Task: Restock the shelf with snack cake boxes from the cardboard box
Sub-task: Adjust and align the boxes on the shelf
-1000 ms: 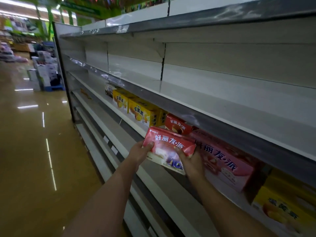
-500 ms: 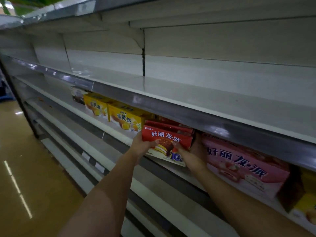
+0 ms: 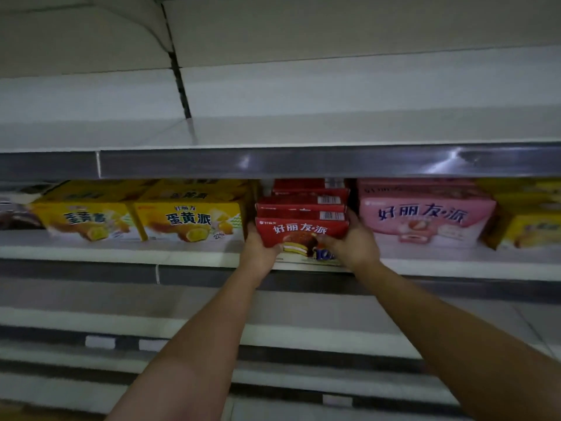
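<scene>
A red snack cake box (image 3: 300, 235) with white lettering stands at the front edge of the middle shelf (image 3: 106, 253). My left hand (image 3: 258, 250) grips its left end and my right hand (image 3: 349, 241) grips its right end, thumbs across the front face. Behind it stand more red boxes (image 3: 302, 205) in a row, their barcoded tops showing. The cardboard box is out of view.
Two yellow egg-yolk pie boxes (image 3: 188, 220) sit left of the red row, a pink strawberry box (image 3: 425, 220) on the right, more yellow boxes (image 3: 528, 226) at far right. The shelf above (image 3: 303, 162) overhangs closely. Lower shelves (image 3: 91, 326) hold nothing visible.
Both hands carried the red box from in front of the shelf into the gap between the yellow and pink boxes, against the other red boxes. The view turned to face the shelf squarely.
</scene>
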The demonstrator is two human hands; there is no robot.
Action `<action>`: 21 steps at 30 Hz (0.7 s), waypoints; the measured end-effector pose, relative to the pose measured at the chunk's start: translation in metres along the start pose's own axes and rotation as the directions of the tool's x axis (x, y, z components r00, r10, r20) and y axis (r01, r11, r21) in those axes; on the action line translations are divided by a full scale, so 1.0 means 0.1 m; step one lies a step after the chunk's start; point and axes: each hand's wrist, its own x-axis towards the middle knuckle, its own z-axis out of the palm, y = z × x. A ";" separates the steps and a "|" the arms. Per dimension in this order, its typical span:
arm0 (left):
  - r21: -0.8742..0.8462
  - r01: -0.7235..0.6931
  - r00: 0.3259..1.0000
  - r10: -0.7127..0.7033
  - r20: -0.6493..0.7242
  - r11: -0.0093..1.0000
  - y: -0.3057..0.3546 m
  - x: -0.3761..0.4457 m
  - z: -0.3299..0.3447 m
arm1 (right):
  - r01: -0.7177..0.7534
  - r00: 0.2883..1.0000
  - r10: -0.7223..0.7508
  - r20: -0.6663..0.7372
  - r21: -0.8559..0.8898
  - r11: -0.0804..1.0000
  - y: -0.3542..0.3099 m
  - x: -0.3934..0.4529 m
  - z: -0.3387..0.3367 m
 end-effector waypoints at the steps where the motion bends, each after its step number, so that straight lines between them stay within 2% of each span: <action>1: 0.025 -0.013 1.000 0.014 -0.005 1.000 -0.01 0.02 0.01 | 0.000 1.000 -0.001 -0.017 -0.028 1.000 -0.03 -0.03 -0.03; 5: 0.136 -0.095 0.995 0.094 0.015 0.986 -0.05 0.13 0.05 | -0.039 0.998 0.035 -0.057 -0.082 0.996 -0.03 -0.09 -0.07; 11: 0.298 -0.166 0.986 0.155 0.059 0.940 -0.14 0.20 0.10 | -0.100 0.982 0.097 -0.160 -0.012 0.995 -0.01 -0.06 0.04; 15: 0.446 -0.187 0.982 0.157 0.104 0.875 -0.15 0.26 0.10 | -0.121 0.976 0.136 -0.170 0.095 0.988 -0.06 -0.04 0.07; 18: 0.541 -0.211 0.977 0.195 0.087 0.814 -0.11 0.30 0.10 | -0.160 0.968 0.198 -0.153 0.228 0.960 -0.14 -0.01 0.11; 21: 0.600 -0.220 0.970 0.239 0.049 0.769 -0.09 0.33 0.10 | -0.172 0.958 0.225 -0.179 0.269 0.948 -0.13 0.03 0.16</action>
